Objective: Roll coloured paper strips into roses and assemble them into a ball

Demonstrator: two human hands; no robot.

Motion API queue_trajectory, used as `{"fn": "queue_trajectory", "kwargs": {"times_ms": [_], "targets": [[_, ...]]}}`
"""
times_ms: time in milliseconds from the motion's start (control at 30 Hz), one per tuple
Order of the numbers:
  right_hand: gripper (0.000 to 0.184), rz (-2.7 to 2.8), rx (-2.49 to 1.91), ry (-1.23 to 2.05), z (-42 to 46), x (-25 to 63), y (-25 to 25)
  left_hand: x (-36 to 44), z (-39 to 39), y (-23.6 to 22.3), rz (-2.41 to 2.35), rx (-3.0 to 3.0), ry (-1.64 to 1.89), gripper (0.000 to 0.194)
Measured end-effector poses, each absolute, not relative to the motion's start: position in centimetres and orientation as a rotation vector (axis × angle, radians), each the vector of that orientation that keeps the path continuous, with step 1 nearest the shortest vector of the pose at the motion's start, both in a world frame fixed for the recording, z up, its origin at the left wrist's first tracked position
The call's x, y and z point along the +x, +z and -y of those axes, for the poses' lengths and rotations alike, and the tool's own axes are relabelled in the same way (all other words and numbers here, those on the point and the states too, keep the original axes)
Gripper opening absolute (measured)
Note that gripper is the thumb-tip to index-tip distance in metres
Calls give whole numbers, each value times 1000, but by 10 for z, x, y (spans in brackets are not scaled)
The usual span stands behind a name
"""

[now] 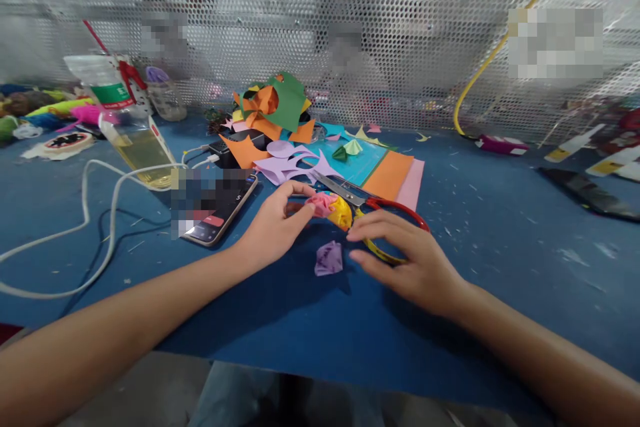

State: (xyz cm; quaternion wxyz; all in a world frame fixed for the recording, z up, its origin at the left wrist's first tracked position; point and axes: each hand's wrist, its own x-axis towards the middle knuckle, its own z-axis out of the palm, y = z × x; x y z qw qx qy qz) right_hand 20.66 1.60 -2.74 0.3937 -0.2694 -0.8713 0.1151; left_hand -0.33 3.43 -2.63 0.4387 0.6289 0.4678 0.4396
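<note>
1) One pink-and-yellow paper piece point(332, 208) is pinched by left hand point(273, 223), frame centre
2) Right hand point(417, 267) is held with fingers parted
3) One purple paper piece point(329, 258), one scissors pair point(353, 197) seen, centre

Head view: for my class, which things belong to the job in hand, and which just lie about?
Likely the job: pink-and-yellow paper, in the left hand; purple piece; scissors, by the right hand; orange sheet; paper scraps.

Likely just lying about: phone; white cable; bottle.
</note>
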Motion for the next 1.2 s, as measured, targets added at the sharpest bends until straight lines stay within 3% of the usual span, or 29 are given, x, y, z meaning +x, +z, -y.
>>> {"fn": "queue_trajectory", "kwargs": {"times_ms": [467, 700, 967, 1200], "targets": [[20, 2106, -849, 102, -14, 196, -20, 0, -21, -23, -906, 2390, 1279, 15], [14, 2103, -787, 26, -13, 196, -19, 2, -16, -18, -919, 2511, 1342, 3], [8, 2100, -807, 93, -14, 197, -17, 0, -22, -24, -864, 2725, 1283, 11], [7, 2113, -844, 156, -16, 198, -17, 3, -26, -25, -873, 2692, 1212, 5]]}}
